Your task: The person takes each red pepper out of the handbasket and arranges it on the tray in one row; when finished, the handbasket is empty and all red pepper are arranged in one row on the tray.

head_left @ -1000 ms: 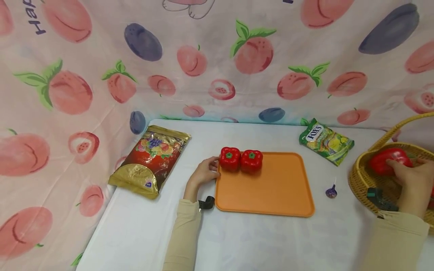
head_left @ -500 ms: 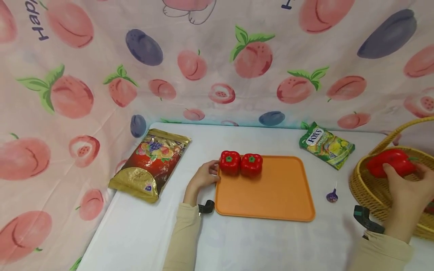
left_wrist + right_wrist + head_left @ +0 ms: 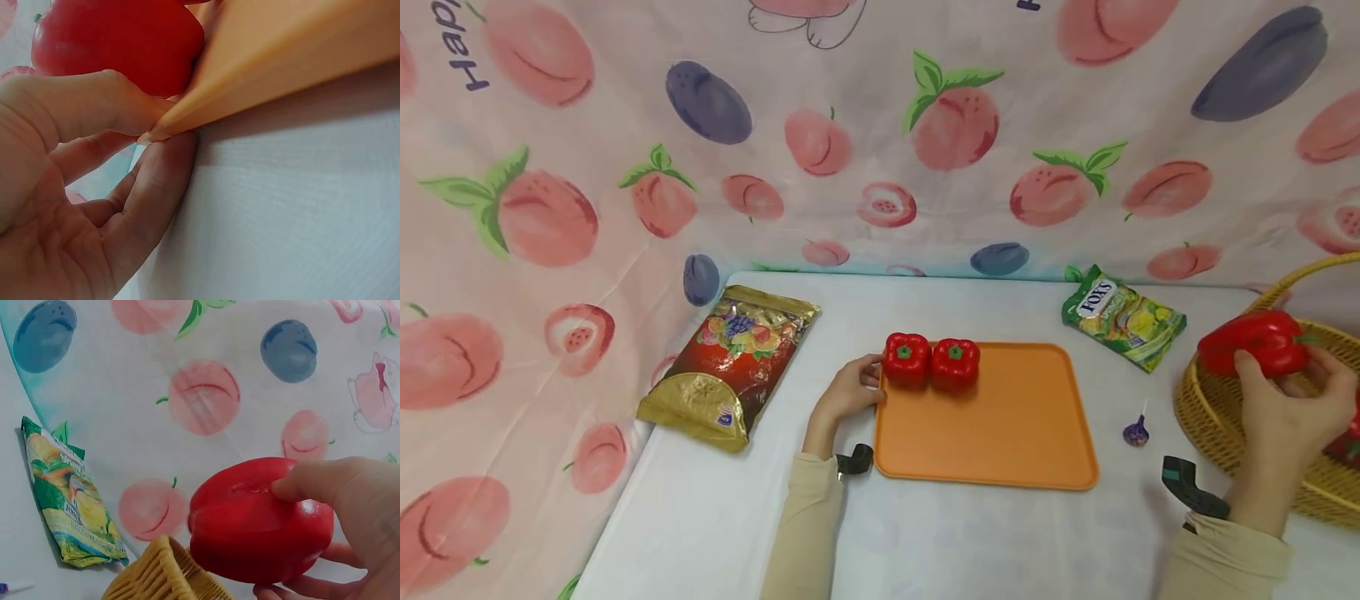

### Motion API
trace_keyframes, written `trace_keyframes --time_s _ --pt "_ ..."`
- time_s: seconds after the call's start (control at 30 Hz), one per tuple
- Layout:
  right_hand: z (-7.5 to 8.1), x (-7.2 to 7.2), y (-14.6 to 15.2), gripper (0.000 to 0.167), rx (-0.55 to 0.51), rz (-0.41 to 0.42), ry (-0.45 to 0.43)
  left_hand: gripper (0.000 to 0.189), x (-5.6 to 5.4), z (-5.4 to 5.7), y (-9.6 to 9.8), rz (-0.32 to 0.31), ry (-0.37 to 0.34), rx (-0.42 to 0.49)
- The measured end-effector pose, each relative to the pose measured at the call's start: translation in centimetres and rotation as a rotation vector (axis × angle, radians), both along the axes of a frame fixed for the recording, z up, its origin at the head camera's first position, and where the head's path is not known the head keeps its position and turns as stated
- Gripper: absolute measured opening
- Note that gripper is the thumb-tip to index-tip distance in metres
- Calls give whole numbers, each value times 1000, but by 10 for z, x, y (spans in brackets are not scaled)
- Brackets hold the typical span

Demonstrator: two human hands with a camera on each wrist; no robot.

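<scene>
My right hand (image 3: 1292, 412) grips a red bell pepper (image 3: 1255, 343) over the left rim of a wicker basket (image 3: 1198, 417). In the right wrist view the thumb lies across the top of this pepper (image 3: 250, 525), with fingers underneath. At the left edge of an orange tray (image 3: 1000, 425), my left hand (image 3: 847, 390) pinches the rim. The left wrist view shows that tray rim (image 3: 206, 103) between thumb and finger. Two more red bell peppers, a left one (image 3: 907, 362) and a right one (image 3: 955, 367), stand side by side in the tray's far left corner, stems up.
A green candy bag (image 3: 1123, 317) lies behind the tray on the right. Between tray and basket is a purple-wrapped lollipop (image 3: 1136, 431). A gold and red bag (image 3: 730, 367) lies at the left. Another red item (image 3: 1347, 437) shows in the basket. Fruit-print cloth (image 3: 887, 125) hangs behind the table.
My right hand has raised the bell pepper from inside the basket to above its left rim, moving slightly left. The left hand and the tray have stayed put.
</scene>
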State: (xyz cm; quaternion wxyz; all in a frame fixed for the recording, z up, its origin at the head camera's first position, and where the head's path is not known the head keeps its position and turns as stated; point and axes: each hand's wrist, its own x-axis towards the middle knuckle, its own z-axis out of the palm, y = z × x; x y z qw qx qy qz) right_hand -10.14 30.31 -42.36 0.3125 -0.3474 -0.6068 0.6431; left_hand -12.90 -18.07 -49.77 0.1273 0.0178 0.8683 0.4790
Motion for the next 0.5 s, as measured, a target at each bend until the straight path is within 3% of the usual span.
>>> trace_keyframes --time_s 0.2,0.37,0.5 --pt "11 2 -10 68 -25 52 -24 64 -2 3 0 -2 2 3" --pt "16 0 -17 69 -71 118 65 64 -1 3 1 -1 0 -7" --pt "14 -5 -25 69 -21 206 71 64 -1 3 0 -1 2 -14"
